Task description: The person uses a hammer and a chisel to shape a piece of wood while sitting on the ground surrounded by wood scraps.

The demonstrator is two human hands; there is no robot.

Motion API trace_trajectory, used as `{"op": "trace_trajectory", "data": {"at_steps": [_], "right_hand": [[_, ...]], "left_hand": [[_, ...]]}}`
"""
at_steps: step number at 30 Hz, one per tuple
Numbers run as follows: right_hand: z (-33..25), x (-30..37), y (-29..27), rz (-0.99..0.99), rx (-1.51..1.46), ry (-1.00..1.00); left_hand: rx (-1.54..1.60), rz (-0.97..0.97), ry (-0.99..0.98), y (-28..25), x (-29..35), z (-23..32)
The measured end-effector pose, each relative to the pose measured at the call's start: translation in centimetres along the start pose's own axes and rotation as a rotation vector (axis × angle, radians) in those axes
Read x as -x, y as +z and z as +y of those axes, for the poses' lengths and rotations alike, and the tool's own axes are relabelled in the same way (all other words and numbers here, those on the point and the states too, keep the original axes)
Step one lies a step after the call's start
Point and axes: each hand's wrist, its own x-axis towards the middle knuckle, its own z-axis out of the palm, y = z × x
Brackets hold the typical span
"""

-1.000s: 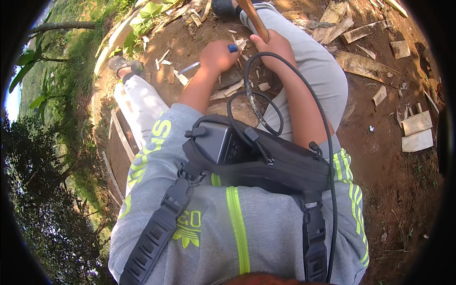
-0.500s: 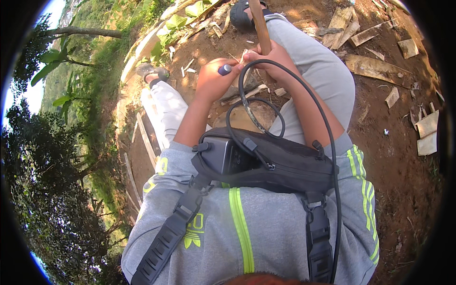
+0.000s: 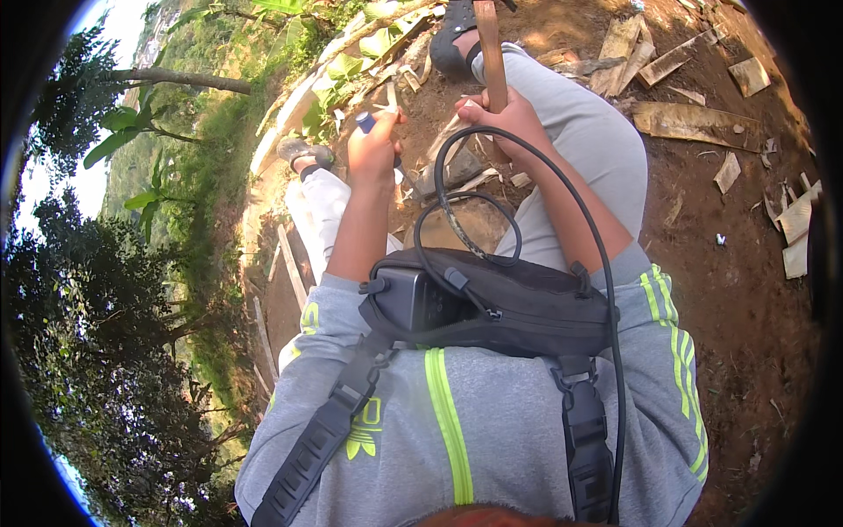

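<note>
I have the left grip [image 3: 373, 149] clenched around a blue-handled tool [image 3: 365, 122], and the right grip [image 3: 509, 123] wrapped about a brown wooden handle [image 3: 493, 57].

The tool passes through the left fist: its blunt blue end stands out on the far left side of the fingers, and a dark part shows on the near right side. Its long axis runs slantwise, from far left to near right. A thin part seems to go on past the dark section, toward the ground, but I cannot make out its tip. A pale sliver [image 3: 391, 95] shows just beyond the left fingers; I cannot tell whether they hold it or it lies behind.

On the right, I see the fingers close about the lower part of the handle, the thumb lying at its left side. Most of the handle's length rises beyond the fist to the far edge of my view, and a short piece shows on the near side. Its long axis runs far to near, the far end leaning a little left. The two grips are apart from each other.

Between the forearms I see a grey stone [image 3: 461, 167], with wood chips [image 3: 479, 180] near it. A black cable [image 3: 575, 198] loops across the right forearm. Farther right, a rough plank [image 3: 685, 120] lies on the brown soil [image 3: 694, 206], beyond the bent right leg [image 3: 584, 132].
</note>
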Motion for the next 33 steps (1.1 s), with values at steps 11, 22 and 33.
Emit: {"op": "trace_trajectory", "data": {"at_steps": [11, 22, 33], "right_hand": [[-1.2, 1.0, -1.5, -0.127, -0.284, -0.035], [-1.6, 2.5, 0.3, -0.166, -0.032, 0.046], [-1.4, 2.2, 0.5, -0.150, -0.053, -0.027]], "left_hand": [[-0.815, -0.127, 0.171, -3.8, 1.7, 3.1], [-0.724, -0.282, 0.200, 2.0, 6.2, 2.2], [-0.699, -0.241, 0.419, 2.2, 5.8, 0.7]]}}
